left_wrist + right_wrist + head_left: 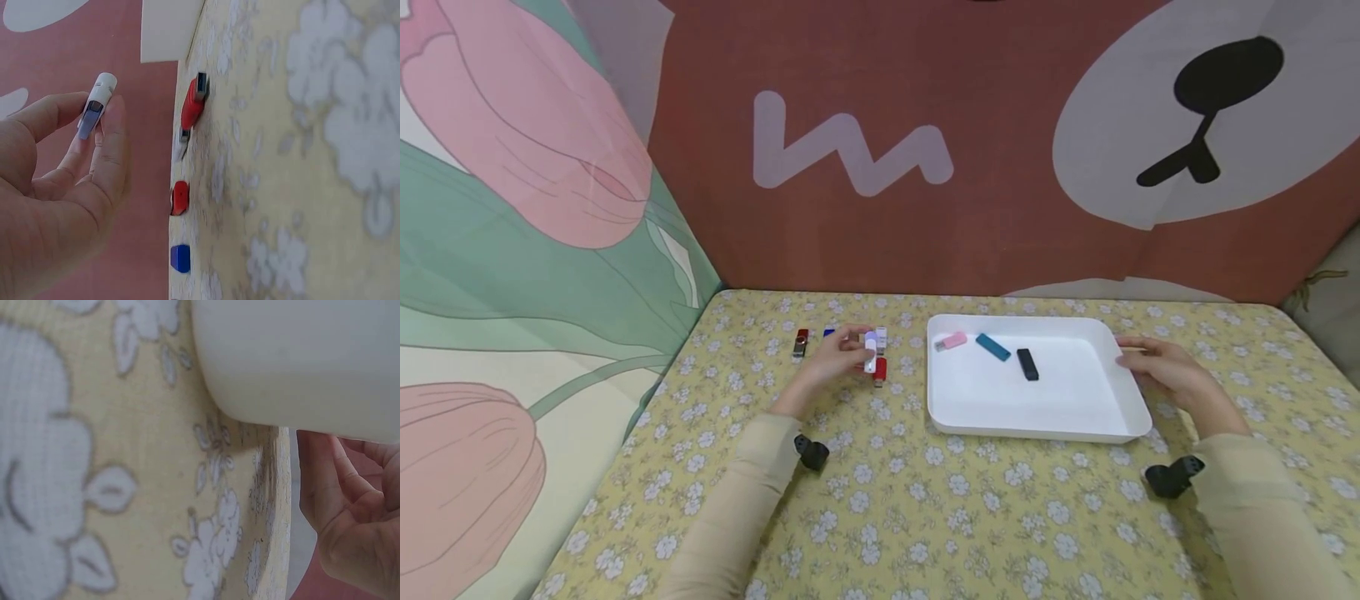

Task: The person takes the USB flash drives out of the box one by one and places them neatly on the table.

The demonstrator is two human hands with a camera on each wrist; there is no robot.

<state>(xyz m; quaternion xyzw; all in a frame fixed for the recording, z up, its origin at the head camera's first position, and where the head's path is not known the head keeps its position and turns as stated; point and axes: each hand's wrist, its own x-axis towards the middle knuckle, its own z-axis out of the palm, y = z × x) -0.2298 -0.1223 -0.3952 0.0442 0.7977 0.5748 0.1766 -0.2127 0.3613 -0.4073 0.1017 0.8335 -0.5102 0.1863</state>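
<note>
My left hand [837,357] pinches a white and purple USB flash drive [870,352] between thumb and fingertips, raised over the table. In the left wrist view the same flash drive [99,103] points up and away from the palm. Below that hand lie a red flash drive [880,372] and a white one [882,337], with a blue one [828,332] partly hidden behind the fingers. At the right, my right hand [1172,371] touches the right side of a white tray [1037,432] with extended fingers; in the right wrist view its fingertips meet the tray wall [300,387].
Inside the tray lie a pink flash drive [951,341], a teal one [993,347] and a black one [1027,364], spaced apart. A red and silver flash drive [801,342] lies farther left on the flowered tablecloth [940,517]. A printed fabric wall [880,242] rises behind the table.
</note>
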